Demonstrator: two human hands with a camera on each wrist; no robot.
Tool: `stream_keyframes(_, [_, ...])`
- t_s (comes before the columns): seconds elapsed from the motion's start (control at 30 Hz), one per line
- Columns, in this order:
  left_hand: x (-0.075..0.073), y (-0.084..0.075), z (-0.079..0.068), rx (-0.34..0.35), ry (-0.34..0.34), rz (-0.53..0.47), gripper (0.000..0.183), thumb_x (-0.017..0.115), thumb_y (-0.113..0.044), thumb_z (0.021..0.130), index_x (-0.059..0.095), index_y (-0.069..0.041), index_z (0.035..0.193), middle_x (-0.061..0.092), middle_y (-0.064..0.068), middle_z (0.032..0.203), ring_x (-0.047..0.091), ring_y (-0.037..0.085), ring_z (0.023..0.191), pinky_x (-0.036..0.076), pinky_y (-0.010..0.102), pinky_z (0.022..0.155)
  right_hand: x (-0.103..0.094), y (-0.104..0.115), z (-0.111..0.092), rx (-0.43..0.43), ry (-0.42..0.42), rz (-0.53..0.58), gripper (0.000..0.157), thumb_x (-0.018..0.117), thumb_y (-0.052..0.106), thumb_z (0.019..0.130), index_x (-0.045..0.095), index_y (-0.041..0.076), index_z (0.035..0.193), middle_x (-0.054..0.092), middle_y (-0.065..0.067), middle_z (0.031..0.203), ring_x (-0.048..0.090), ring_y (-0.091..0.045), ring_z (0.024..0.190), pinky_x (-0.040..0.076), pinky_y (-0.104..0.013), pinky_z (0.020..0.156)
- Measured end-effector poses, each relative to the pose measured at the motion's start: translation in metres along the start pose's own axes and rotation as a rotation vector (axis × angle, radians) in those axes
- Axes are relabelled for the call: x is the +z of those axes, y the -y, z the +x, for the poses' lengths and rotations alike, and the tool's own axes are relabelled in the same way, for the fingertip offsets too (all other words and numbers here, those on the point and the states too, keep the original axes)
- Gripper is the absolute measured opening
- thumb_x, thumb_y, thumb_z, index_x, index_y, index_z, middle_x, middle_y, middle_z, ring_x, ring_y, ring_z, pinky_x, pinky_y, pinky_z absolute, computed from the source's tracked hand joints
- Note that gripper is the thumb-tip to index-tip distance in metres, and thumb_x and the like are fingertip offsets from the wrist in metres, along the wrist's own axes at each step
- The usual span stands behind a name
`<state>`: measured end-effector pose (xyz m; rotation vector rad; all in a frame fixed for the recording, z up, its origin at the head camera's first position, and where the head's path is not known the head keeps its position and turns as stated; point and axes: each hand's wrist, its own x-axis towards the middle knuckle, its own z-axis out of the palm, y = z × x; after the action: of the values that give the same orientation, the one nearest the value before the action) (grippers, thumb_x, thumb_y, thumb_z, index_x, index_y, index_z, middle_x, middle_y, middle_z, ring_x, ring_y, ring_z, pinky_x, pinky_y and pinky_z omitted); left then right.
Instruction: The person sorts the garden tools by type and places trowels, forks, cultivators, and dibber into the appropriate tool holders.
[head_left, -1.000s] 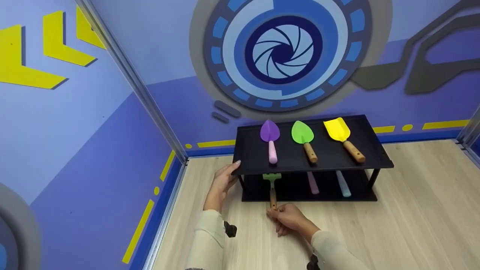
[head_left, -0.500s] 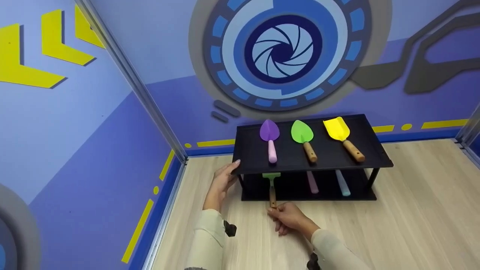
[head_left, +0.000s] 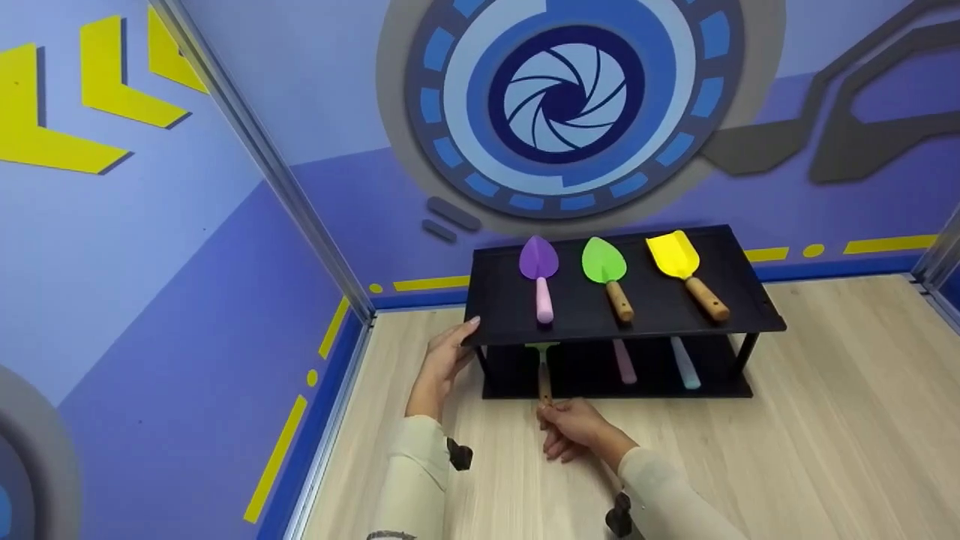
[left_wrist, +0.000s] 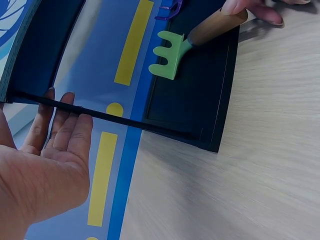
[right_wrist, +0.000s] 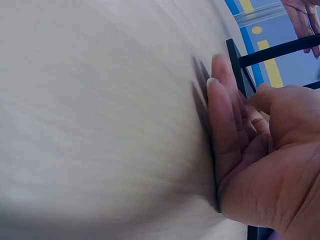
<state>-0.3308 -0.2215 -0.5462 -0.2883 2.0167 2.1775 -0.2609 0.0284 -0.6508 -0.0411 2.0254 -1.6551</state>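
Note:
My right hand (head_left: 576, 427) pinches the end of the wooden handle of a small green hand rake (head_left: 545, 375) at the front of a black two-tier shelf (head_left: 495, 300). The rake reaches into the lower tier at the left, its head partly hidden under the upper tier; in the left wrist view its light green tines (left_wrist: 167, 56) point inward over the lower board. My left hand (head_left: 442, 364) holds the upper tier's left front corner, thumb on top and fingers by the post. The right wrist view shows my right hand's other fingers (right_wrist: 222, 120) low over the table.
On the upper tier lie a purple trowel (head_left: 538, 259), a green trowel (head_left: 604, 261) and a yellow scoop (head_left: 675, 255). A pink handle (head_left: 625, 362) and a light blue handle (head_left: 685, 364) stick out from the lower tier. Patterned blue walls stand behind and left.
My right hand has moved slightly forward, carrying the rake deeper into the lower tier, so more of its green head is hidden. My left hand keeps its place on the shelf corner.

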Motion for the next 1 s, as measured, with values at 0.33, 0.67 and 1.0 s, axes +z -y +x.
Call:
stream_keyframes(0.33, [0.0, 0.001, -0.001, 0.002, 0.0, 0.001, 0.071, 0.08, -0.05, 0.094, 0.063, -0.007, 0.147, 0.061, 0.012, 0.155, 0.053, 0.029, 0.151, 0.042, 0.046, 0.13, 0.002, 0.004, 0.004, 0.068, -0.047, 0.029, 0.054, 0.054, 0.05, 0.11, 0.072, 0.001, 0.095, 0.076, -0.007, 0.065, 0.071, -0.013, 0.051, 0.062, -0.031, 0.048])
stream_keyframes(0.67, [0.002, -0.002, -0.001, -0.005, 0.0, 0.002, 0.074, 0.082, -0.052, 0.092, 0.063, -0.006, 0.147, 0.062, 0.012, 0.155, 0.054, 0.029, 0.151, 0.042, 0.046, 0.13, 0.001, 0.01, 0.005, 0.132, -0.069, 0.075, 0.059, 0.056, 0.054, 0.108, 0.073, 0.001, 0.088, 0.074, -0.006, 0.062, 0.069, -0.013, 0.049, 0.06, -0.031, 0.046])
stream_keyframes(1.0, [0.0, -0.001, -0.001, 0.011, -0.022, -0.013, 0.055, 0.081, -0.045, 0.094, 0.073, -0.007, 0.134, 0.073, 0.009, 0.14, 0.062, 0.025, 0.142, 0.044, 0.045, 0.128, 0.003, 0.017, 0.01, 0.187, -0.096, 0.092, 0.065, 0.057, 0.059, 0.106, 0.075, 0.001, 0.084, 0.075, -0.006, 0.063, 0.066, -0.011, 0.048, 0.059, -0.029, 0.046])
